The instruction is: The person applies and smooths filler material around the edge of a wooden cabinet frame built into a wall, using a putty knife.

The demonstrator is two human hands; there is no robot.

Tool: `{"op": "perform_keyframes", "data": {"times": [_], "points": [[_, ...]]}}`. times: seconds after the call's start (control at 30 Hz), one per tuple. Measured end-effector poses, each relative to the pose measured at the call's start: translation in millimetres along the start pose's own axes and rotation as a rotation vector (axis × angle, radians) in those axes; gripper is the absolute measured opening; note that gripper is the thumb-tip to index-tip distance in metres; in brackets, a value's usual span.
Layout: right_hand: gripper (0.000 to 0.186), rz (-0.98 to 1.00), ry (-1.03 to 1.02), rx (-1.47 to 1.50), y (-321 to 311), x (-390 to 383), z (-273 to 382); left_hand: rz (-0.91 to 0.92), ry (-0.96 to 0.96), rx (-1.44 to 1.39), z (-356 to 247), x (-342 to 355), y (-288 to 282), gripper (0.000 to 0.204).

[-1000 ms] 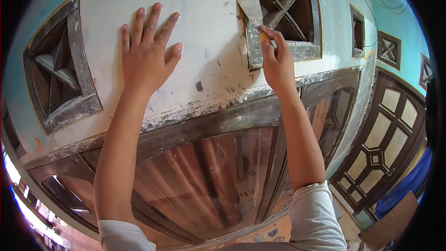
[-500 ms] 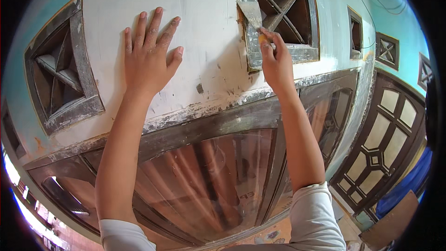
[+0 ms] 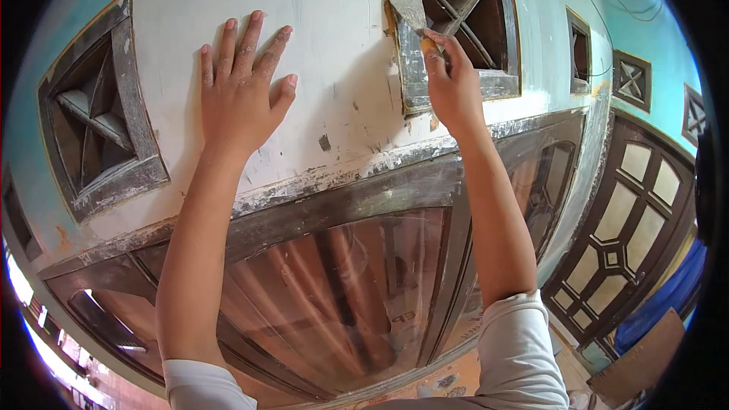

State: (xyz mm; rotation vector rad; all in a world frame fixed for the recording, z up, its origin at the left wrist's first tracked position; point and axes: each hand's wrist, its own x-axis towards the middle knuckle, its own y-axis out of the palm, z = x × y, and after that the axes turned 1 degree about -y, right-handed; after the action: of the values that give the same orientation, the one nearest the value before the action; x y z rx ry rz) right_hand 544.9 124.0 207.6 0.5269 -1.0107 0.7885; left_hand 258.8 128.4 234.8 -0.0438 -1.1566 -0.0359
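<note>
Head: scraper (image 3: 409, 10) juts up-left from right grip (image 3: 454, 87).

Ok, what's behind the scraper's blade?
The left side of the vent frame, its worn surface showing above and below the blade. The patch the blade covers can't be seen.

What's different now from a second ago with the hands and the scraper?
The right hand and the scraper have moved a little higher along the left side of the wooden frame. Nothing was grabbed or let go. The left hand stayed spread against the wall.
</note>
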Motion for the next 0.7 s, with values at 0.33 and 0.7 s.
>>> {"op": "perform_keyframes", "data": {"times": [0.33, 0.7], "points": [[0.034, -0.026, -0.045, -0.086, 0, 14, 6, -0.011, -0.004, -0.012, 0, 1, 0, 0.058], [0.037, -0.095, -0.159, -0.112, 2, 56, 5, -0.002, -0.007, -0.005, -3, 2, -2, 0.058]]}}
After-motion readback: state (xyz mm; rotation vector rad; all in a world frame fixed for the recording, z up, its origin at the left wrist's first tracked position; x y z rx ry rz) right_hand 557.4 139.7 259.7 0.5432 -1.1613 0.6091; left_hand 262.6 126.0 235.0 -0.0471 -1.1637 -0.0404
